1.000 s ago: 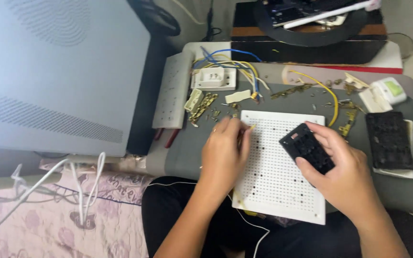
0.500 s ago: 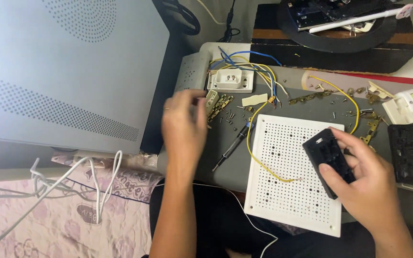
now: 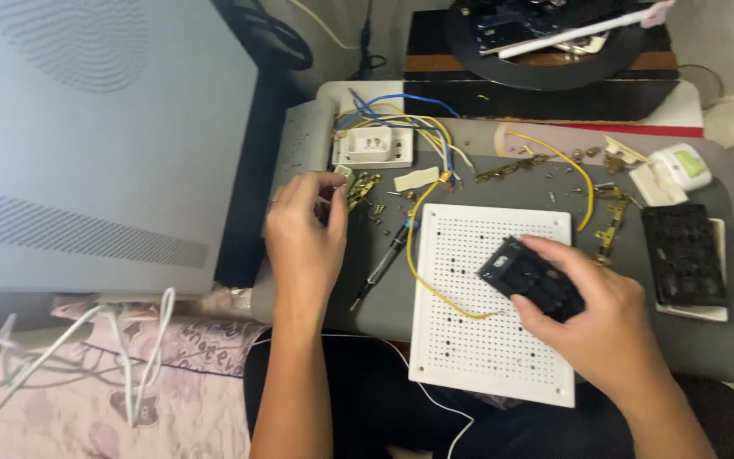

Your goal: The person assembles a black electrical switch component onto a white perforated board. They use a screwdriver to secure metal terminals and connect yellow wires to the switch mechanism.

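Note:
My right hand (image 3: 601,327) grips a black socket module (image 3: 527,274) and holds it over the right part of a white perforated board (image 3: 486,357). A yellow wire (image 3: 422,272) loops across the board's left side. My left hand (image 3: 303,234) is at the left edge of the grey mat (image 3: 384,319). Its thumb and forefinger are pinched together beside a heap of small brass contacts (image 3: 362,187); whether they hold one is too small to tell. A black pen-shaped tool (image 3: 384,259) lies between my left hand and the board.
A white socket base (image 3: 373,146) with blue and yellow wires sits at the mat's far side. Another black module (image 3: 686,255) rests on a white plate at right, near a white and green part (image 3: 681,166). A large grey panel (image 3: 87,127) fills the left.
My left hand has left the perforated board and gone left and away to the brass contacts, uncovering the yellow wire and the black tool. My right hand still holds the black module.

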